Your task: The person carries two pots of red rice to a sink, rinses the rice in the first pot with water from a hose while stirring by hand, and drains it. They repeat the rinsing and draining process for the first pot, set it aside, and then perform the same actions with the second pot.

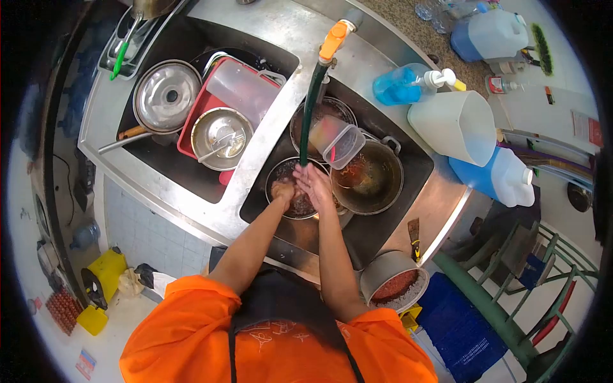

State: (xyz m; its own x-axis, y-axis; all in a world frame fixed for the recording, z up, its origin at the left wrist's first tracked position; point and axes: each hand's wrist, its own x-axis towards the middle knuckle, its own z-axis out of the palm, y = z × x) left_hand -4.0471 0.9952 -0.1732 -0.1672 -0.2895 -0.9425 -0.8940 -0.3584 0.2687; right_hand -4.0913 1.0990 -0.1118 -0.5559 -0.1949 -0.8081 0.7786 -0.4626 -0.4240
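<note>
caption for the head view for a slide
Both hands under the green hose over a bowl in the sink.

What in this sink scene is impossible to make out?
Head view only:
- Left hand: whether it holds anything; too small, blurred.
- Bowl contents: covered by both hands, right hand.
- Pot bottom: too dark.
- Blue soap bottle label: too small.

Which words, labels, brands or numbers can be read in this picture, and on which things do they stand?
No text can be read.
White print on the black apron: too blurred.
Label on the small bottle: too small.
Red sign on the white surface: too blurred.
</note>
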